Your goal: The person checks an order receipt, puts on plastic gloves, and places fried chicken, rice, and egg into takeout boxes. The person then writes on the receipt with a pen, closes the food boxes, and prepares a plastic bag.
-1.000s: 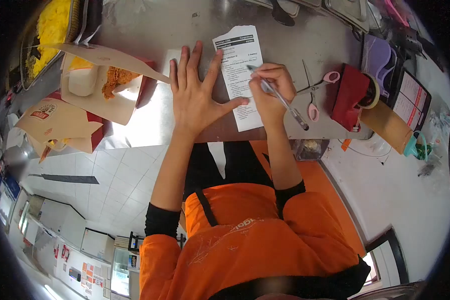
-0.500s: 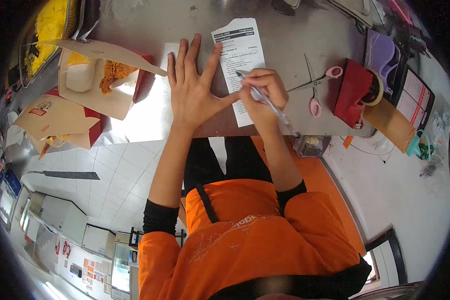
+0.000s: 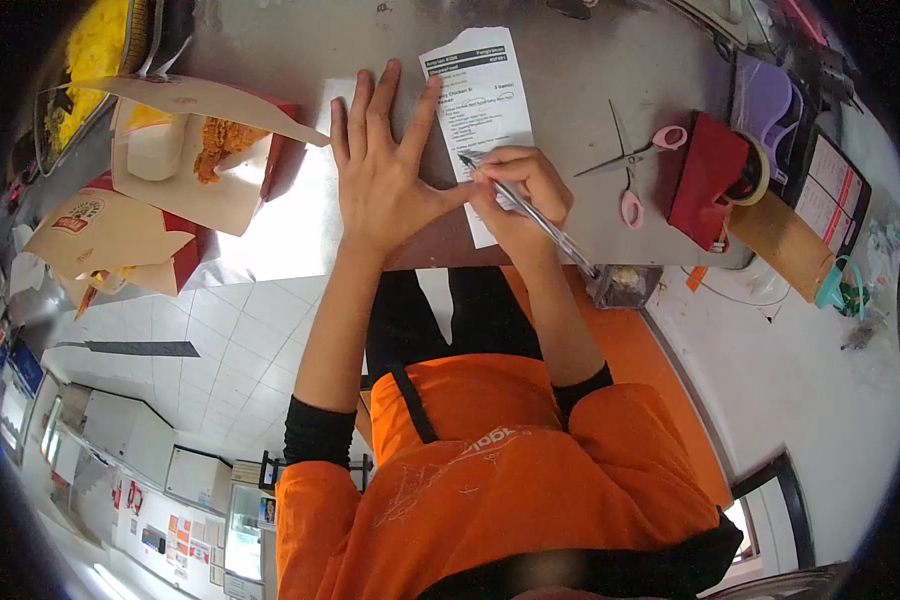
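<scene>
A printed paper receipt (image 3: 475, 90) lies on the metal table, with pen circles around some of its lines. My left hand (image 3: 385, 165) is spread flat, its index finger and thumb lying over the receipt's left edge. In my right hand (image 3: 523, 195) is a clear pen (image 3: 550, 228), its dark tip on or just above the lower printed lines. The right hand covers part of the receipt's lower half. Pink-handled scissors (image 3: 630, 160) lie open to the right of that hand.
Two takeaway boxes stand on the left; an open box (image 3: 185, 195) holds fried chicken (image 3: 220, 145). Behind them is a tray of yellow food (image 3: 92, 50). On the right are a red box (image 3: 708, 175), a tape roll (image 3: 755, 172) and a purple holder (image 3: 768, 100). The table's front edge runs near my wrists.
The pen tip has moved slightly left and down the receipt with my right hand. The receipt has shifted a little upward. My left hand remains spread in nearly the same place.
</scene>
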`<state>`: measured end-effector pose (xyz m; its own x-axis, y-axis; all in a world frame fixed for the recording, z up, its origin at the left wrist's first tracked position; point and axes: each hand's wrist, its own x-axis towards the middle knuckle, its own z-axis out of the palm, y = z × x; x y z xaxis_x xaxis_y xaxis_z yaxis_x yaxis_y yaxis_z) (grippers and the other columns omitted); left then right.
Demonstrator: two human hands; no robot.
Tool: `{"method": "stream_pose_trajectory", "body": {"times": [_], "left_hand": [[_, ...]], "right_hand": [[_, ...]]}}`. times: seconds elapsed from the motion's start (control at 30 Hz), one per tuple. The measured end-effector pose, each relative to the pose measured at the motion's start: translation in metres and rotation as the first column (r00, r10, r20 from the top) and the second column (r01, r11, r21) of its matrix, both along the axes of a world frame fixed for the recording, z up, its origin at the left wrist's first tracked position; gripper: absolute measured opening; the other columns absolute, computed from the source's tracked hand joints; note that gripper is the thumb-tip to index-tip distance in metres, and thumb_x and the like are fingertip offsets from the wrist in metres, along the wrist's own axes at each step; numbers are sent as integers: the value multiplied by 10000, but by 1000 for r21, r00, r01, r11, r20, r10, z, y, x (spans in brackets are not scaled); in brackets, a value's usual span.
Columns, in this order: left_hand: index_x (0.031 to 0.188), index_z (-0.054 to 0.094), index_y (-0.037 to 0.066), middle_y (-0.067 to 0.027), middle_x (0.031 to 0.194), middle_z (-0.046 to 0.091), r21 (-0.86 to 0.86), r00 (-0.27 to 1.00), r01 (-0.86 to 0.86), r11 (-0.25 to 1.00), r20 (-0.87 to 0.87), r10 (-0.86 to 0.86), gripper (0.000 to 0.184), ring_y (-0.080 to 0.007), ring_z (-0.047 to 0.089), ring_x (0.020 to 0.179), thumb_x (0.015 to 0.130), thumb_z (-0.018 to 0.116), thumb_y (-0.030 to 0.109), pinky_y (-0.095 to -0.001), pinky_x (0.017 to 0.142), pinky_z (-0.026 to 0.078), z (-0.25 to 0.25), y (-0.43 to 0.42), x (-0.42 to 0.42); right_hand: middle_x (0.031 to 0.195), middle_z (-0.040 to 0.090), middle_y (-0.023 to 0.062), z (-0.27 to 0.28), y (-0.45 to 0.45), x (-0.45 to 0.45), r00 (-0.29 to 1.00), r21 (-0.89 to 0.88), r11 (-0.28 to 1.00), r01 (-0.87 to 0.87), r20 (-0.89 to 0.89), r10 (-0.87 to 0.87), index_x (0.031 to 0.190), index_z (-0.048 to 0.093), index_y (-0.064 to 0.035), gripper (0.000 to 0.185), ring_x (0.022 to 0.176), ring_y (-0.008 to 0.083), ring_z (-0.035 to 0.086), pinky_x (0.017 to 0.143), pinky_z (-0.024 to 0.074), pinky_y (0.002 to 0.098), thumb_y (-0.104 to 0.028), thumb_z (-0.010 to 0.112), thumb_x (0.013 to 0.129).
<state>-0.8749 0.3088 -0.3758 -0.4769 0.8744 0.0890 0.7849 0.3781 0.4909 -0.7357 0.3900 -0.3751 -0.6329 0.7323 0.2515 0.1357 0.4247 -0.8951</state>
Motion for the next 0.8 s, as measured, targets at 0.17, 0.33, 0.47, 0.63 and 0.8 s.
{"method": "stream_pose_trajectory", "body": {"times": [0.17, 0.33, 0.47, 0.63, 0.8], "left_hand": [[1386, 455, 259, -155, 1461, 340, 35, 1000, -6, 999, -24, 7, 1031, -366, 266, 1378, 499, 787, 667, -561, 1125, 147, -3, 0, 0], [1396, 443, 254, -169, 1461, 334, 25, 999, 14, 1000, -35, -13, 1097, -371, 259, 1381, 470, 737, 765, -568, 1123, 143, -6, -1, 0], [1409, 426, 255, -183, 1459, 331, 11, 999, 17, 1000, -37, -17, 1147, -380, 258, 1379, 449, 692, 823, -574, 1122, 135, -5, -1, 0], [1413, 419, 252, -183, 1457, 335, 9, 999, 16, 1000, -38, -15, 1154, -386, 256, 1378, 449, 681, 833, -574, 1121, 133, -7, -1, 0], [1411, 420, 254, -177, 1456, 339, 19, 999, 16, 1000, -28, -15, 1126, -378, 259, 1379, 469, 711, 797, -569, 1122, 132, -6, -2, 0]], "right_hand": [[878, 652, 119, -10, -2, 1, 997, 30, 997, 70, 33, -71, 818, 575, 2, 224, 749, 139, 645, 595, 526, 230, 126, 702, 681], [880, 650, 108, -12, 0, 10, 993, 97, 988, 118, 17, -120, 850, 579, -38, 265, 762, 212, 664, 634, 525, 287, 76, 722, 658], [886, 641, 111, -20, -6, 15, 925, -49, 924, 378, -9, -379, 852, 575, -25, 248, 764, 194, 654, 624, 515, 275, 83, 704, 671], [875, 637, 117, -20, -3, 12, 952, 101, 949, 299, 41, -304, 845, 569, -22, 246, 750, 191, 653, 600, 516, 269, 88, 699, 668], [833, 632, 117, -11, -3, 7, 971, 0, 971, 238, 18, -238, 823, 566, -36, 260, 750, 218, 654, 621, 520, 292, 81, 709, 641]]}}
